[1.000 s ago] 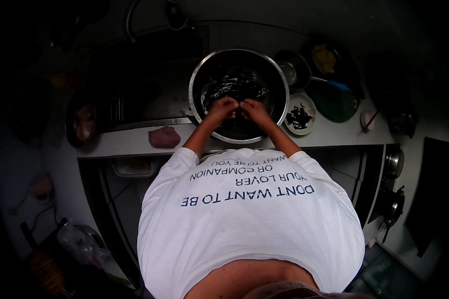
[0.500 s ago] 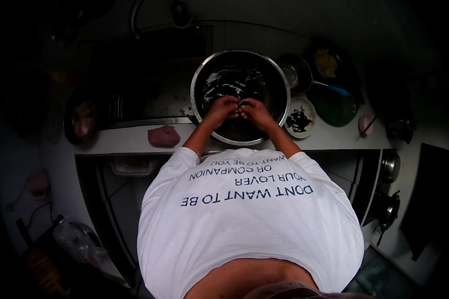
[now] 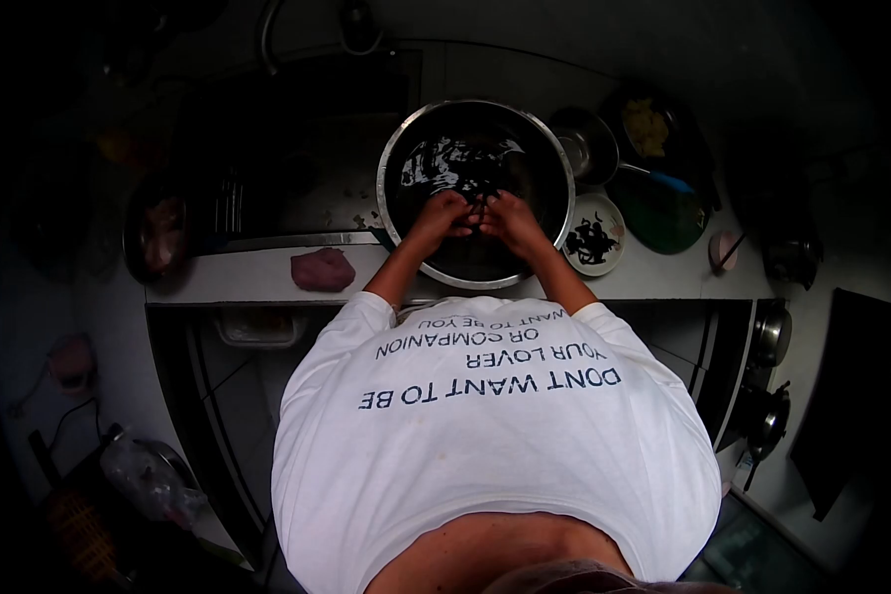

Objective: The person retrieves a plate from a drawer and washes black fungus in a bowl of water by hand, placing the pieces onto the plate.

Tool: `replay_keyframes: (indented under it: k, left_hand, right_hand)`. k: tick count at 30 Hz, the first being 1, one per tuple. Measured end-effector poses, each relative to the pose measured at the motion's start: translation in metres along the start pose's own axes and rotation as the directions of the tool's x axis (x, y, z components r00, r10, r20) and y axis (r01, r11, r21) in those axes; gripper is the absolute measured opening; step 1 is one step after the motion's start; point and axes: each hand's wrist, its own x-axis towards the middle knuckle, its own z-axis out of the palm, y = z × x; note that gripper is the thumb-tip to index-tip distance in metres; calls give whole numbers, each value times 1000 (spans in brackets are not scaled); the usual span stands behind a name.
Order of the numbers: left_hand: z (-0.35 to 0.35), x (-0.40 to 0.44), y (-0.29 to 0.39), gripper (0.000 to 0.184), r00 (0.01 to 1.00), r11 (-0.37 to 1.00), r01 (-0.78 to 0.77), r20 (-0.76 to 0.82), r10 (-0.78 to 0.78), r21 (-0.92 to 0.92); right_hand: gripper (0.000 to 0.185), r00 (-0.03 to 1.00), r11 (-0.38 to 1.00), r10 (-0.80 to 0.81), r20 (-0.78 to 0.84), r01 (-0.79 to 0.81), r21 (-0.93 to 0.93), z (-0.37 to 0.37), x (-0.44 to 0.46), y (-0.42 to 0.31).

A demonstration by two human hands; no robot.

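Observation:
Both hands are over the water inside a large metal basin (image 3: pixel 390 158). My left hand (image 3: pixel 444 217) has its fingers bent and pressed together, close to the other hand. My right hand (image 3: pixel 509 219) mirrors it, fingertips nearly meeting the left ones. Something dark and small seems to be between the fingers, but I cannot make out what it is. Light ripples on the dark water beyond the fingertips. Just right of the basin sits a white bowl (image 3: pixel 613 220) with dark strips (image 3: pixel 591 244) in it.
A pink cloth (image 3: pixel 323 269) lies on the counter (image 3: pixel 257 282) left of the basin. Behind the bowl stands a pan (image 3: pixel 589 148) with a blue-tipped handle, beside a green round board (image 3: pixel 660 218) and yellow pieces (image 3: pixel 645 127). A tap (image 3: pixel 266 38) is at the back left.
My hands have stayed over the basin, with the fingers shifting slightly and the fingertips a little further apart. The ripples on the water have changed shape. The view has shifted slightly.

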Motion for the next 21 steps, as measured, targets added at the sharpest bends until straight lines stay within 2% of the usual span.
replay_keyframes:
  k: [4,7,10,13,16,19,21]
  left_hand:
    - [4,-4,2,16,998,998,-52,24,51,38]
    - [1,2,-6,17,993,985,-112,-15,114,132]
    - [-6,9,-12,16,972,962,-227,-25,233,149]
    - [-8,10,-12,15,964,956,-259,-30,265,136]
    - [-4,6,-12,15,951,943,-305,-3,308,132]
    - [-5,6,-12,16,943,928,-329,5,333,175]
    - [-4,5,-11,17,946,931,-322,23,324,173]
  right_hand:
    - [20,998,994,-54,-25,51,-101,0,-3,2]
    - [23,994,985,-111,-16,108,-137,-2,-4,7]
    - [23,994,983,-106,-16,103,-152,0,-9,6]
    - [22,988,981,-142,60,149,-128,-2,-10,7]
    - [19,982,985,-168,85,170,-17,0,-10,7]
    - [18,990,991,-130,48,128,50,7,-14,3]
    - [18,991,992,-125,52,123,30,4,-10,7]
